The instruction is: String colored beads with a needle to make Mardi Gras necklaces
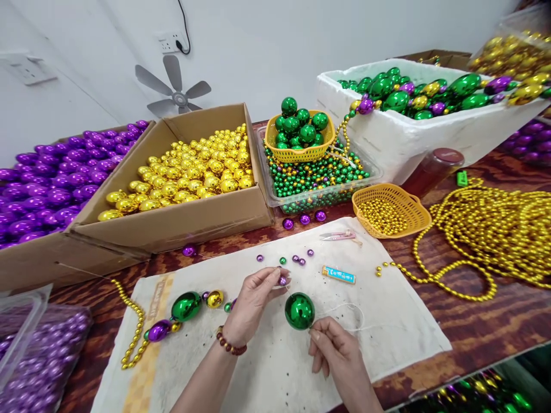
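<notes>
My left hand (pixel 255 292) is closed in a pinch on a small purple bead (pixel 282 280). A short stretch of string (pixel 288 291) runs from that bead to a large shiny green ball (pixel 299 311). My right hand (pixel 338 350) pinches the string at the ball's lower right side. A loop of white string (pixel 360 314) lies on the cloth behind it. Left of my hands, a strand holds a green oval bead (pixel 186 306), a purple bead (pixel 159 330), a gold bead (pixel 214 299) and a tail of small gold beads (pixel 138 315); my left hand partly hides this strand.
The white cloth (pixel 413 327) carries loose small beads (pixel 283 260), pink scissors (pixel 338 235) and a blue packet (pixel 338 275). Behind are a carton of gold beads (pixel 215 221), purple beads (pixel 55 183), a yellow basket (pixel 413 209) and a foam box (pixel 413 137). Gold bead strands (pixel 495 235) lie right.
</notes>
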The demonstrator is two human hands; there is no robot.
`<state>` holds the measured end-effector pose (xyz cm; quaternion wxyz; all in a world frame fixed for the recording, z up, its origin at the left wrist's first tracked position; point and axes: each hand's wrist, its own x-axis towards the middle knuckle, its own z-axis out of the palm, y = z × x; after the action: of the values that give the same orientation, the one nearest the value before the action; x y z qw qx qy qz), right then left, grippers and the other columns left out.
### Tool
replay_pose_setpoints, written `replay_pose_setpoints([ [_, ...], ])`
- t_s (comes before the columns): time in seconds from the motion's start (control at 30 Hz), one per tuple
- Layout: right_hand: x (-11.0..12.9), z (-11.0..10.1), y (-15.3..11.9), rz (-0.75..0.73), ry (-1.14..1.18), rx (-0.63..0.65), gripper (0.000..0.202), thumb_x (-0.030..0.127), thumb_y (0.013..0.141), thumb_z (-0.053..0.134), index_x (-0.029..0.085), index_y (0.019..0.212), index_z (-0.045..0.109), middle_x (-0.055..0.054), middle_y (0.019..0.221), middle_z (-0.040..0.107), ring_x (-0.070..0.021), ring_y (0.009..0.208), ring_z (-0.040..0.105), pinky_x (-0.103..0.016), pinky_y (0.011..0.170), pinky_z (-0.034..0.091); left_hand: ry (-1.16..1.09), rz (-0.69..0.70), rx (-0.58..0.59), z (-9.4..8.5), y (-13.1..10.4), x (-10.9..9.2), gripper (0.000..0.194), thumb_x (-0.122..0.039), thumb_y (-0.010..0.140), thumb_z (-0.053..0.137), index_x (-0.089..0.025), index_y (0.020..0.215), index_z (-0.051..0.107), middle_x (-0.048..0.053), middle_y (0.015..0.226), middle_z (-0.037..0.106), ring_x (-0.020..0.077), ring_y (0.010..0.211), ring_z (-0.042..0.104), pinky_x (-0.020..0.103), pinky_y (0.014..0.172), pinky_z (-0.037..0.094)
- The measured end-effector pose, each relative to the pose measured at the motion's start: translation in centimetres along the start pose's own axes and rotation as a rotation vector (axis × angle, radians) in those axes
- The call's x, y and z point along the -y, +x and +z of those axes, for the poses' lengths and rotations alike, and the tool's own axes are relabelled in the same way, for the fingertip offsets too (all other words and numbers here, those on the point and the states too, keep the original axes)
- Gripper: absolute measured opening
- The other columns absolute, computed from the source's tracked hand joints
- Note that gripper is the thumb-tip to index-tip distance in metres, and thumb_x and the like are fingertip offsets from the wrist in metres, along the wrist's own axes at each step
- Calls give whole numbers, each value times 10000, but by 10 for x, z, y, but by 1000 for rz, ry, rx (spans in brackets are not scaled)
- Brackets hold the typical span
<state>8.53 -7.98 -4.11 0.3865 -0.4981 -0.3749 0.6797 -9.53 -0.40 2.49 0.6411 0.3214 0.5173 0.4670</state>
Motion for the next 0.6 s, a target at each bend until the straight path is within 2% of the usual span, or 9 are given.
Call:
replay_pose_setpoints([
  [0.1,0,1,4,-14,-72,26,352,513,895,538,174,801,563,-16,693,621,-103,462,559,-163,376,325,73,44,-10,5,-6,-1,262,-375,875,612,-162,966,736,99,1049,665,210,990,589,329,888,483],
  [0.23,4,-7,5,-170,-338,-17,346,495,912,512,193,815,649,-31,686,611,-142,544,591,-197,448,451,221,171,-83,9,-13,-11,232,-357,900,573,-180,887,723,73,980,675,206,962,576,329,915,435],
  [0.3,12,-9,7,-251,-369,-57,327,497,902,526,209,851,672,-56,824,651,-146,572,606,-214,496,499,295,254,-100,13,-16,-18,232,-343,914,550,-190,864,718,67,945,670,213,965,576,332,920,418],
  [0.37,25,-6,12,-296,-346,-87,301,493,881,562,233,974,681,-70,985,674,-128,527,596,-227,501,513,350,335,-90,22,-20,-27,231,-326,922,536,-203,870,725,69,947,662,220,966,580,337,919,412],
  [0.43,40,2,18,-328,-303,-67,326,477,871,585,260,1101,661,-73,1058,682,-112,475,580,-235,495,509,385,406,-44,32,-24,-36,228,-308,925,530,-218,885,735,76,959,656,227,979,581,342,918,415],
  [0.5,52,12,26,-377,-271,58,298,472,889,557,258,1050,686,-69,975,702,-138,521,610,-240,517,507,407,464,28,41,-26,-45,226,-293,925,530,-229,880,742,85,949,659,235,999,579,348,921,418],
  [0.6,51,27,39,-441,-243,197,373,520,902,499,221,787,691,-56,738,669,-167,557,607,-246,529,485,449,508,138,50,-27,-54,235,-285,924,529,-233,866,751,97,911,672,238,976,587,351,903,428],
])
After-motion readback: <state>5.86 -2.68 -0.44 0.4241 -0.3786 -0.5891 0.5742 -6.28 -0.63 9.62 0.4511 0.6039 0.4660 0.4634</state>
